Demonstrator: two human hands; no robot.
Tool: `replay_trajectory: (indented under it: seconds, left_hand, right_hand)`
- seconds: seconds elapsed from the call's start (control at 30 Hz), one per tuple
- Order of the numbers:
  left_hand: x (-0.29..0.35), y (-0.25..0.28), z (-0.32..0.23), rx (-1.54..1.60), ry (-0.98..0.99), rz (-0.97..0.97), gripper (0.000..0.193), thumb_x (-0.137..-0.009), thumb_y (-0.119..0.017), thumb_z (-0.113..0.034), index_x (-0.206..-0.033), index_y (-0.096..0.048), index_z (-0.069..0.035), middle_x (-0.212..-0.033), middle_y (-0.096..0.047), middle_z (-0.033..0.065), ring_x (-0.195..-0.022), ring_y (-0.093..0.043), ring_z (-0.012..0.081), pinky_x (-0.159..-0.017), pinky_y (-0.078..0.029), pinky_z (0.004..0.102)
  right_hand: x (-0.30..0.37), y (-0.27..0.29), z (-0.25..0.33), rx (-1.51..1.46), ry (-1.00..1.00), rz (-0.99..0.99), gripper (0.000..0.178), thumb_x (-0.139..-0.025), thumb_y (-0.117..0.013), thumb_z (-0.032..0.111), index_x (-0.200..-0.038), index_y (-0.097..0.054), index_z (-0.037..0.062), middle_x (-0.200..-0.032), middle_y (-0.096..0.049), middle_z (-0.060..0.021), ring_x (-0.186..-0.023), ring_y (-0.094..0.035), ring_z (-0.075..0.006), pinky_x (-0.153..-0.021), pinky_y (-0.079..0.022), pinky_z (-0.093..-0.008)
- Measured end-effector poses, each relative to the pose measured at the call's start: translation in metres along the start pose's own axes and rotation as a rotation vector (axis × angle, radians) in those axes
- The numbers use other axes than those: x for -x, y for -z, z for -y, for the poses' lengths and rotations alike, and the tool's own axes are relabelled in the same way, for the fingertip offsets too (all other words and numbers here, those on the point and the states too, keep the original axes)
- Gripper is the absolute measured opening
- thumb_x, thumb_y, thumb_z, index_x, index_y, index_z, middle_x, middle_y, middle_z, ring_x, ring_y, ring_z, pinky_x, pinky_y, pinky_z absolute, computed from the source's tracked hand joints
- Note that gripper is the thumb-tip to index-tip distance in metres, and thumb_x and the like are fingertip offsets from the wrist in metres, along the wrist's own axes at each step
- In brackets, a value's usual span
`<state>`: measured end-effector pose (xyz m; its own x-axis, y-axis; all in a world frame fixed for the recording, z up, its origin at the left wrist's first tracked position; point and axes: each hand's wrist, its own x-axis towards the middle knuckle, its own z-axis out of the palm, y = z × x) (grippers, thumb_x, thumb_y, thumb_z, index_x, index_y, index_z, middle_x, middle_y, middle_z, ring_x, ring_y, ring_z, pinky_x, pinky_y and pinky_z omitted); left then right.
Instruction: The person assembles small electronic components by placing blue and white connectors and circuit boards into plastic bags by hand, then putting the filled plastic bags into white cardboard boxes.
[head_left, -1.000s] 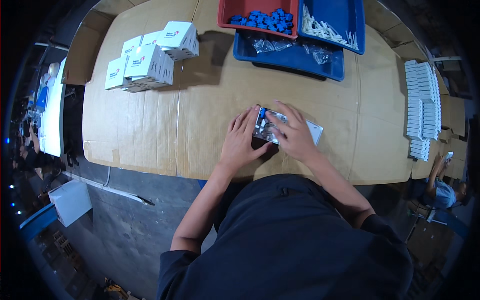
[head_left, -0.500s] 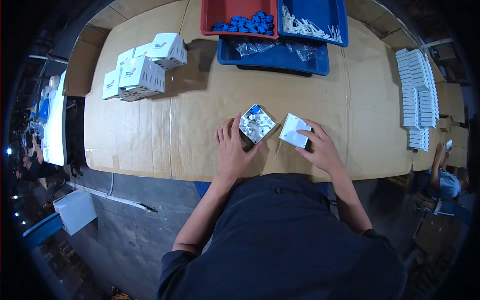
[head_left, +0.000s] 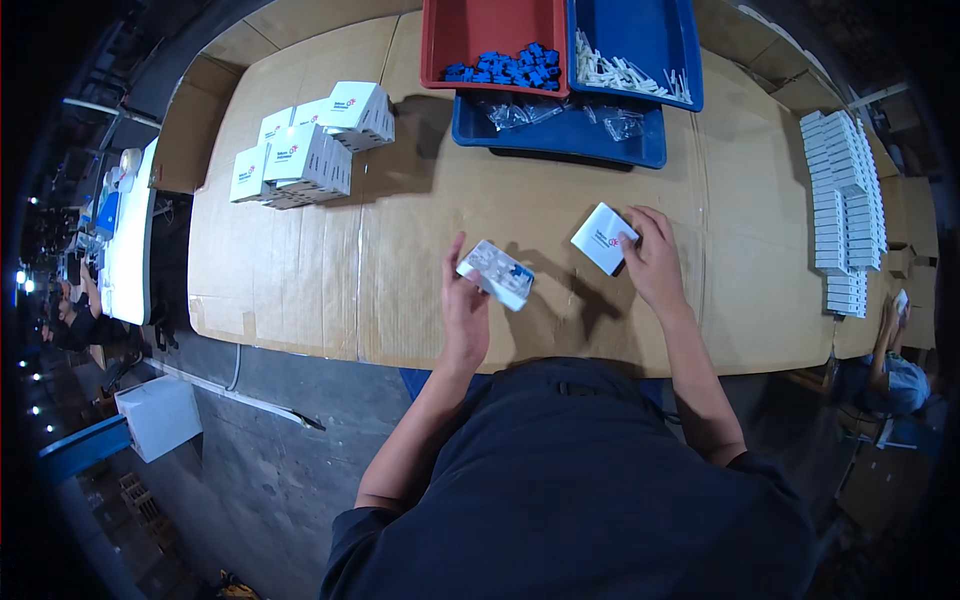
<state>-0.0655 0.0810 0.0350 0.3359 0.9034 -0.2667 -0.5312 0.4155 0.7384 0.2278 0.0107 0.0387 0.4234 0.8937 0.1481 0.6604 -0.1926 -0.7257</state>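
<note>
We have a small white box (head_left: 492, 272) mid-frame, just left of centre, tilted, looks lifted off the table. A blue clip (head_left: 519, 277) sits at its right end; other contents too blurred to sort out. The left hand (head_left: 464, 300) pinches the box by its left side, thumb on the near side, fingers upright behind.

Right of centre, the right hand (head_left: 652, 252) pinches a square white cover (head_left: 603, 240) by its right edge, printed face toward us. Its dark shadow falls on the cardboard below, so we read it as raised. Box and cover are well apart.

Risks, our guess: the tilt could let the clip slide out if it isn't seated; can't tell if it is. Both grips sit at one side only, so a knock or slip could drop either part. Rough handling could scuff the cover's face.

Further out: cardboard tabletop (head_left: 400, 300) under it all. Top centre, red tray (head_left: 490, 25) of blue pieces (head_left: 505, 68), blue tray (head_left: 635, 25) of white sticks (head_left: 625, 75), and a lower blue tray (head_left: 560, 140) with clear bags (head_left: 515, 112). White boxes (head_left: 300, 160) grouped upper left; white stack (head_left: 845, 215) at far right.
</note>
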Motion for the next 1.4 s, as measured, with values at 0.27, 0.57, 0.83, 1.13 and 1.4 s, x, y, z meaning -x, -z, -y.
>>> replay_trajectory:
  seconds: [0.27,0.57,0.83,1.13,1.4]
  left_hand:
    - [-0.001,-0.019,-0.010,0.394,0.370,0.061,0.072,-0.105,-0.031,-0.058,-0.152,-0.047,-0.006,-0.144,-0.059,0.0175,-0.124,-0.061,0.0285,-0.107,-0.047,0.0449]
    - [-0.001,-0.051,-0.015,0.346,0.528,0.101,0.071,-0.108,-0.026,-0.060,-0.145,-0.051,-0.005,-0.136,-0.063,0.0191,-0.115,-0.067,0.0351,-0.100,-0.055,0.0487]
    - [0.001,-0.075,-0.019,0.280,0.554,0.079,0.075,-0.108,-0.027,-0.065,-0.144,-0.052,-0.004,-0.131,-0.066,0.0166,-0.117,-0.068,0.0319,-0.101,-0.054,0.0467]
    - [0.002,-0.074,-0.018,0.251,0.537,0.040,0.076,-0.108,-0.021,-0.068,-0.148,-0.049,-0.009,-0.133,-0.064,0.0133,-0.119,-0.065,0.0280,-0.103,-0.052,0.0484]
    - [0.001,-0.075,-0.015,0.233,0.564,-0.029,0.077,-0.108,-0.016,-0.069,-0.149,-0.047,-0.012,-0.139,-0.058,0.0122,-0.126,-0.060,0.0270,-0.106,-0.049,0.0507]
  right_hand:
    - [0.022,-0.039,0.017,0.290,0.120,0.066,0.069,-0.082,-0.085,0.027,-0.143,-0.058,0.0098,-0.144,-0.053,-0.0165,-0.131,-0.053,-0.0400,-0.108,-0.047,-0.0480]
    - [-0.013,-0.011,0.072,-1.084,-0.117,0.404,0.067,-0.105,-0.043,0.050,-0.153,-0.046,0.0045,-0.142,-0.057,-0.0115,-0.126,-0.057,-0.0233,-0.109,-0.045,-0.0377]
    - [-0.034,-0.009,0.101,-1.017,-0.083,0.566,0.066,-0.110,-0.044,0.052,-0.158,-0.043,0.0064,-0.145,-0.058,-0.0133,-0.128,-0.056,-0.0215,-0.109,-0.046,-0.0376]
    - [-0.026,-0.020,0.096,-0.855,-0.025,0.692,0.058,-0.110,-0.049,0.042,-0.154,-0.049,0.0039,-0.144,-0.057,-0.0119,-0.132,-0.054,-0.0220,-0.113,-0.041,-0.0359]
    - [-0.023,-0.019,0.101,-0.682,0.032,0.744,0.056,-0.110,-0.049,0.038,-0.153,-0.050,0.0023,-0.145,-0.055,-0.0119,-0.136,-0.053,-0.0221,-0.115,-0.039,-0.0340]
